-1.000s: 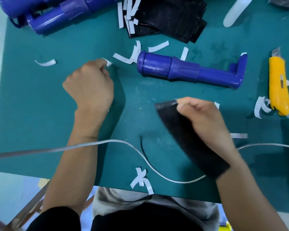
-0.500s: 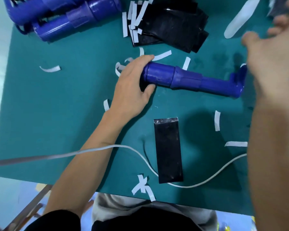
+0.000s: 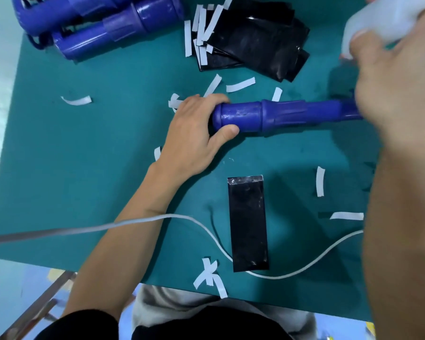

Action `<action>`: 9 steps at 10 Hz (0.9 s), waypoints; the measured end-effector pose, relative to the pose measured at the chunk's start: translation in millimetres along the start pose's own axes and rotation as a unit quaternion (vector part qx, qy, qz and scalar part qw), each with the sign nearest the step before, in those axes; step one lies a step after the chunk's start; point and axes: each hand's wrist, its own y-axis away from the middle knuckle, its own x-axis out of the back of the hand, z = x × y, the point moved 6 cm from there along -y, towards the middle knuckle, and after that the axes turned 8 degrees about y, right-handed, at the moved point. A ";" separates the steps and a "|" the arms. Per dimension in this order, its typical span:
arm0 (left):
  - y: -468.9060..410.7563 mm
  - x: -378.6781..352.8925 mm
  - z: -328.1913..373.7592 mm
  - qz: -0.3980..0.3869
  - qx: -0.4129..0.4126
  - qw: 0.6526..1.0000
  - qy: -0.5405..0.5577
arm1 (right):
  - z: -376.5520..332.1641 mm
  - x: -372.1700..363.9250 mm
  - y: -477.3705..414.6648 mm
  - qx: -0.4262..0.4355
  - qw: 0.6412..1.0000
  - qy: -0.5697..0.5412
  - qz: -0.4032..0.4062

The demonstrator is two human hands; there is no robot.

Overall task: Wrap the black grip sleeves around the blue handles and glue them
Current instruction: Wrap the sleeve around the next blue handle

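I'm seeing left hand [image 3: 194, 133] fingers curling round blue handle [image 3: 280, 114]; right hand [image 3: 398, 94] fingers clutching white bottle [image 3: 378, 18], far right.

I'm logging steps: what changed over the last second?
The right hand let go of the black sleeve, now flat on the mat, moved up-right and grips the white bottle. The left hand moved right and grips the end of the blue handle. Sleeve pile, spare handles and cable stayed put.

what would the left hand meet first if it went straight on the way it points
The blue handle: the left hand grips its end. Past it, probably the loose white strips.
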 end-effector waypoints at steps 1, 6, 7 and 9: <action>2.0 -1.4 2.1 0.017 0.018 1.000 0.009 | -52.0 6.8 132.4 0.047 0.997 -0.057 -0.024; 4.6 -10.9 3.8 0.002 -0.008 1.000 -0.002 | -18.1 -16.4 213.7 -0.173 0.941 -0.289 -0.010; 3.5 -10.4 4.8 0.000 -0.007 1.000 -0.002 | -8.2 -23.5 217.9 -0.273 0.860 -0.431 -0.014; 4.4 -9.5 5.7 0.004 -0.009 1.000 0.000 | -3.7 -27.4 217.7 -0.319 0.850 -0.420 0.008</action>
